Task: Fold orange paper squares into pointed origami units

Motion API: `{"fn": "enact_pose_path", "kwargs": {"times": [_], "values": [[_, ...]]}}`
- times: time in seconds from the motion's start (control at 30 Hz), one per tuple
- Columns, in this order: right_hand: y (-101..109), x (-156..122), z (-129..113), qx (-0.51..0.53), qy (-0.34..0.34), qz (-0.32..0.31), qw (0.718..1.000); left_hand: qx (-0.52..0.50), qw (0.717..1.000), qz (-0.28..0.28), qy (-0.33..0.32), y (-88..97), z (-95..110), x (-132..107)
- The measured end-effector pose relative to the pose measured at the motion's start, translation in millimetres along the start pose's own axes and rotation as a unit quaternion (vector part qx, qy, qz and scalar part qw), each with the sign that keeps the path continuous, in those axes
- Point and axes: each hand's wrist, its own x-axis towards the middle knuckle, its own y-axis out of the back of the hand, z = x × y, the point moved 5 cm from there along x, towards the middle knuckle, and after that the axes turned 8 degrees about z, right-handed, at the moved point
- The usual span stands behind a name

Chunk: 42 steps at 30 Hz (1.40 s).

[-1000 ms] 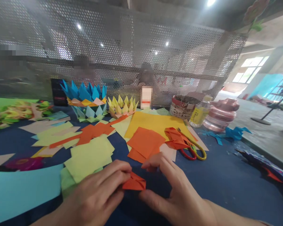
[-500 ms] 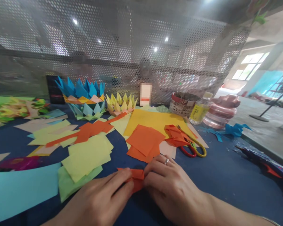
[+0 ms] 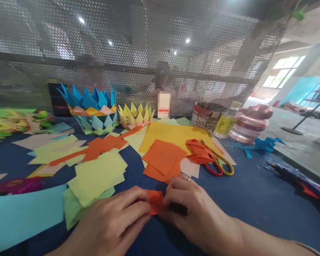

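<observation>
A small folded piece of orange paper lies between my two hands, low in the middle of the head view. My left hand pinches its left end, with fingertips on top of the paper. On its right end, the fingers of my right hand are closed, a ring on one of them; my fingers cover both ends. Just beyond is a stack of orange paper squares. Pale green paper squares lie beyond my left hand. Right of the orange stack, scissors rest against folded orange paper.
Folded-paper rings, one blue and orange, one yellow, stand at the back. A woven basket, a yellow-labelled bottle and a pink jug stand back right. A glue gun lies right; a light blue sheet left.
The orange paper now lies flatter between my fingers, its raised folded edge no longer showing. My left fingers have shifted slightly on it, and the view has moved a little.
</observation>
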Motion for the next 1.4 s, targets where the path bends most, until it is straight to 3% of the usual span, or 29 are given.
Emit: {"fn": "enact_pose_path", "kwargs": {"times": [0.27,0.47,0.7,1.1,1.4], "values": [[-1.5,1.7,2.0,-0.018,-0.108,-0.012,0.994,-0.029,0.993,-0.038,0.112,-5.7,-14.0,-3.1],[-0.8,2.7,0.3,-0.037,-0.131,-0.015,0.991,-0.014,0.983,-0.022,0.184,-10.8,-15.5,-2.7],[-0.7,6.3,2.2,-0.055,-0.118,-0.019,0.991,-0.018,0.975,-0.042,0.216,-11.5,-14.1,5.6],[-2.7,5.6,0.4,-0.104,-0.129,-0.032,0.986,0.007,0.975,-0.057,0.213,-8.7,-15.3,10.0],[-1.6,7.5,-0.6,-0.101,-0.133,-0.045,0.985,0.010,0.993,-0.032,0.115,-5.8,-8.7,8.0]]}}
